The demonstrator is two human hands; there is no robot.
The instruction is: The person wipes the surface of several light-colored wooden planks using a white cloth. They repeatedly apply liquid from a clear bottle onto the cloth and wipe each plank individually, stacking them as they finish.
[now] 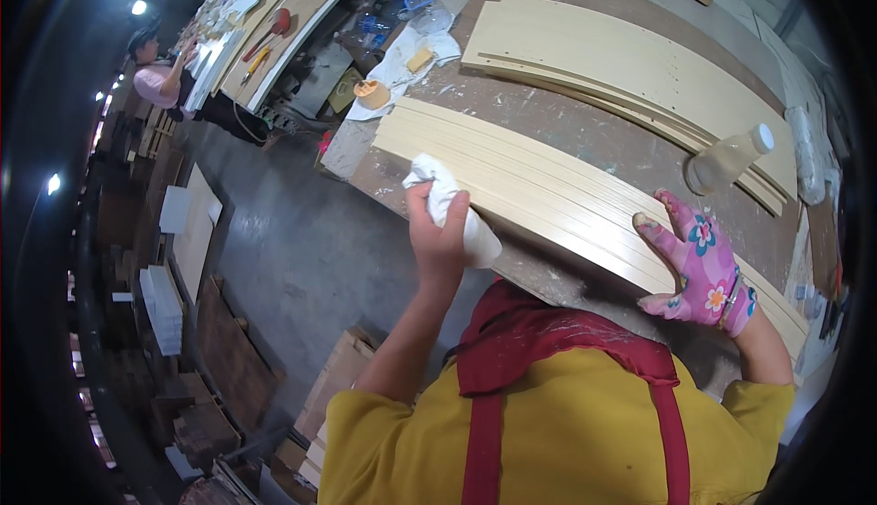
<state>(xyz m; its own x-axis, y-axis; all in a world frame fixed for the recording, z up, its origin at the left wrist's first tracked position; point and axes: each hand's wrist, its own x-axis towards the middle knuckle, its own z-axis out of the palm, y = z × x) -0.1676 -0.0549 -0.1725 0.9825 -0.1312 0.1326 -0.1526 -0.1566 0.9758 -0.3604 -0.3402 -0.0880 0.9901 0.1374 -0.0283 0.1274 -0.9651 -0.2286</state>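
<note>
Several long, narrow, pale cream boards (548,196), side by side or one grooved piece, can't tell from my end, lie along the near edge of the brown, paint-flecked bench (557,129). Hands are well apart. Bare left hand (437,238) is closed around a crumpled white cloth (438,179) at the near long edge; I can't confirm cloth-to-wood contact. Right hand (694,258), in a pink flowered glove, is spread over the top faces, fingers apart, gripping nothing that I can see.

Risks, my call: if the boards are loose, uneven push from the right hand could fan them out or shove one over the near edge. Cloth could snag on a corner. Bare left fingers could catch a splinter; the glove only covers the other side.

Farther out: translucent bottle with a white cap (726,160) by the wide cream panels with small holes (630,67). A wide right-arm swing could knock it over and wet the wood. Off the far left end: small round orange-tan tub (371,94) and yellow block (420,59) on a spread white sheet (443,47); dragging the sheet could tip the tub.
</note>
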